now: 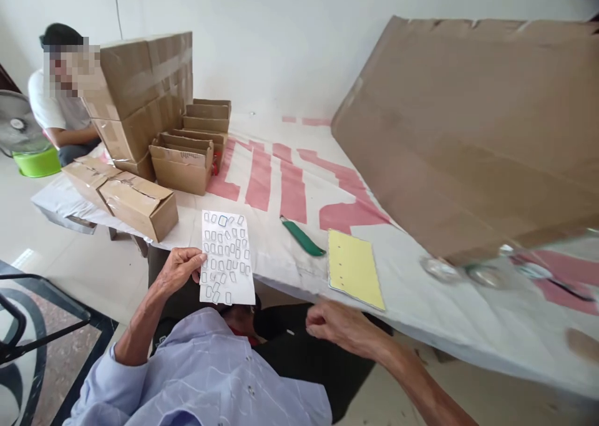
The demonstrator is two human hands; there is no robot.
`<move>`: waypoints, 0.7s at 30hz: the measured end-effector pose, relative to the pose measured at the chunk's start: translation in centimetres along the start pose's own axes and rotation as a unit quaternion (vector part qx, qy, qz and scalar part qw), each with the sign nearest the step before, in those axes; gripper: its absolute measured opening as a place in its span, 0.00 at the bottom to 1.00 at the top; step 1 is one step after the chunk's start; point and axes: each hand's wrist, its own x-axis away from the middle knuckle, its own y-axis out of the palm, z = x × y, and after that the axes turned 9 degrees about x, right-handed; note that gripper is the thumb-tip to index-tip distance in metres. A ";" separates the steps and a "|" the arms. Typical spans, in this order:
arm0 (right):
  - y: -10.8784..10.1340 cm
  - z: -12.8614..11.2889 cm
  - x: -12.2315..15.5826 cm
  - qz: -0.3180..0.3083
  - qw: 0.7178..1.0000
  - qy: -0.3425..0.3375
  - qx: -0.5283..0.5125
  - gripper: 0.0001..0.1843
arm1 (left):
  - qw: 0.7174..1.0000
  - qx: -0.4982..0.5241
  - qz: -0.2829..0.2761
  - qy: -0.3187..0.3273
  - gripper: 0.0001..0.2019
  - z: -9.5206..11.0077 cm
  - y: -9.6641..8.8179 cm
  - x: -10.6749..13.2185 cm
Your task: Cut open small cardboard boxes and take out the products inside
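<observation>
My left hand (180, 270) pinches the left edge of a white sheet of paper (236, 261). Rows of small hand-drawn rectangles cover it, one of them outlined in blue near the top. The sheet overlaps the table's front edge. Over my lap, my right hand (339, 326) is slightly blurred, its fingers curled in with nothing seen in them. It is nearest to a yellow card or pad (355, 269) with small dark marks along its left side, lying on the table. Left of that lies a green-handled cutter (303, 237), apart from both hands.
Closed cardboard boxes (135, 201) and open box trays (185, 164) stand at the left, below a taller box stack (145, 83). A large cardboard sheet (477, 133) leans at the right, with clear round items (440, 269) by it. A person (60, 108) sits behind the boxes.
</observation>
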 end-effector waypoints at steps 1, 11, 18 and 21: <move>0.1 -0.2 0.0 0.000 1.000 -0.004 0.007 0.13 | 1.000 0.002 0.001 0.004 0.31 0.3 -0.3 0.5; -2.3 -4.7 -3.6 0.164 0.983 -0.057 -0.067 0.15 | 0.979 0.076 0.172 0.074 0.27 3.9 -7.4 4.1; -3.7 -6.9 -7.4 0.146 0.973 -0.110 -0.140 0.15 | 0.941 0.085 0.312 0.103 0.19 6.2 -14.4 5.2; -4.3 -7.2 -9.1 0.142 0.971 -0.126 -0.146 0.14 | 0.917 0.081 0.375 0.113 0.19 7.1 -17.9 4.7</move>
